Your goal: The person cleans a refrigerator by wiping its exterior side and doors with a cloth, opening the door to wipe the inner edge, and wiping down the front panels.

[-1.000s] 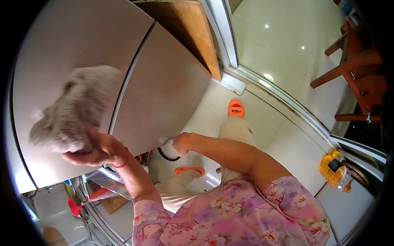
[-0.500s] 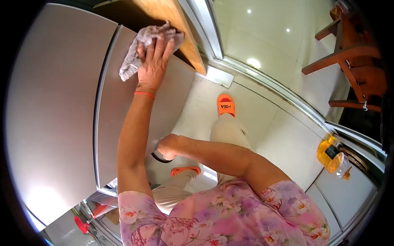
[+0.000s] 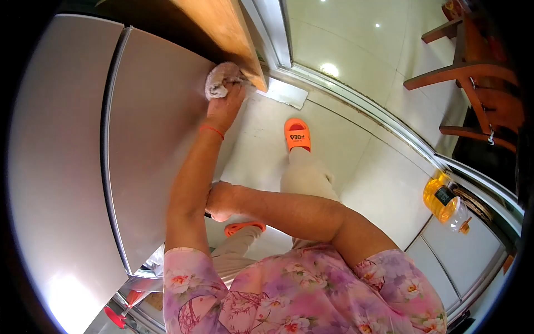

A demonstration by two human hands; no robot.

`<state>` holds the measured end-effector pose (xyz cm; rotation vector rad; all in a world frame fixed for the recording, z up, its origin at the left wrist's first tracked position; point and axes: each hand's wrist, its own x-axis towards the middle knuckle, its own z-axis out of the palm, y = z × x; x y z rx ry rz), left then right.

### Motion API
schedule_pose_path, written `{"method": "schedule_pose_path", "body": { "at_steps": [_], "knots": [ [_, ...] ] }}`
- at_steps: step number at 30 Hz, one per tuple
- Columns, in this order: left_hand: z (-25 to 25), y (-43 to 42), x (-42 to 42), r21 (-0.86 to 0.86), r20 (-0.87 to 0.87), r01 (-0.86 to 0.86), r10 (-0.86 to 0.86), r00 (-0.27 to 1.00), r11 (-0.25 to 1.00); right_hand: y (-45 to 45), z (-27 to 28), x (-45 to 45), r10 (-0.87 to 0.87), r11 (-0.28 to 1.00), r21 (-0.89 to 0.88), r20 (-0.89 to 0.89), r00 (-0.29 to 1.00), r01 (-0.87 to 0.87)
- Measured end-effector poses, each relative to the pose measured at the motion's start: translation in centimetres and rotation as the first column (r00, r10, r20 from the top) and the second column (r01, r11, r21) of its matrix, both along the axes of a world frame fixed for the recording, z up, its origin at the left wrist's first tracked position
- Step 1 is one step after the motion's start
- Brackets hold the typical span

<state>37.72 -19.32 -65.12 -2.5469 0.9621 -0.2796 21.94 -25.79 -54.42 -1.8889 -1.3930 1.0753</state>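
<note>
A greyish, fluffy cloth (image 3: 219, 79) is bunched under my left hand (image 3: 227, 106), which presses it at the far edge of a grey appliance door (image 3: 158, 111), beside a wooden board. The fingers of this hand are partly hidden by the cloth. My right hand (image 3: 222, 201) is closed by the door's lower edge, below my left forearm. A bit of something dark shows under it, but what it grips is hidden.
The wooden board (image 3: 222, 33) leans behind the appliance. A sliding-door track (image 3: 361, 111) crosses the floor. At the right are a wooden chair (image 3: 473, 72) and a bottle of yellow oil (image 3: 439, 196). Orange slippers (image 3: 297, 135) are on my feet. A red utensil (image 3: 115, 317) lies lower left.
My left hand has swept the cloth from the left part of the appliance across to its far edge, then lower along that edge. My right hand has moved slightly left and stays closed.
</note>
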Motion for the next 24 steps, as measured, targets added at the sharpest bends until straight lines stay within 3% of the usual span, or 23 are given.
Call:
{"method": "schedule_pose_path", "body": {
  "at_steps": [1, 2, 5, 6, 8, 14, 19, 22, 24],
  "knots": [
    [-1.4, 0.3, -0.6, 0.029, -0.019, -0.032, 0.032, 0.999, 0.999, -0.1, -0.1, -0.1, 0.037, 0.999, -0.035, 0.007, 0.999, -0.037],
    [-2.5, 1.1, -1.0, -0.169, -0.091, 0.031, -0.047, 0.995, 0.985, -0.1, -0.2, -0.2, 0.077, 0.995, -0.067, 0.011, 0.997, -0.076],
    [-7.2, 2.9, -3.5, -0.1, -0.259, -0.036, 0.009, 0.966, 0.994, -0.5, 0.3, -0.7, 0.089, 0.988, -0.126, -0.033, 0.995, -0.093],
    [-7.6, 3.1, -4.3, -0.112, -0.225, -0.011, -0.015, 0.974, 0.994, -0.7, 0.6, -0.8, 0.074, 0.986, -0.143, -0.058, 0.996, -0.081],
    [-8.4, 3.5, -5.6, -0.04, -0.34, -0.063, 0.046, 0.939, 0.997, -0.7, 1.4, -0.7, 0.097, 0.969, -0.217, -0.088, 0.991, -0.114],
    [-6.6, 4.5, -9.7, 0.012, -0.337, -0.127, 0.124, 0.933, 0.992, -0.2, 2.5, -3.3, 0.181, 0.946, -0.272, -0.017, 0.983, -0.179],
    [-2.4, 5.2, -14.5, 0.017, -0.29, -0.248, 0.242, 0.926, 0.969, 0.2, 2.7, -5.8, 0.419, 0.903, -0.114, 0.019, 0.908, -0.414],
    [0.5, 5.9, -18.4, 0.095, -0.26, -0.36, 0.373, 0.891, 0.928, -0.4, 2.6, -7.2, 0.366, 0.931, -0.034, 0.046, 0.93, -0.365],
    [2.5, 6.8, -21.1, 0.044, -0.27, -0.398, 0.395, 0.878, 0.916, -0.7, 1.8, -7.4, 0.266, 0.964, -0.054, 0.101, 0.959, -0.262]
  ]
}}
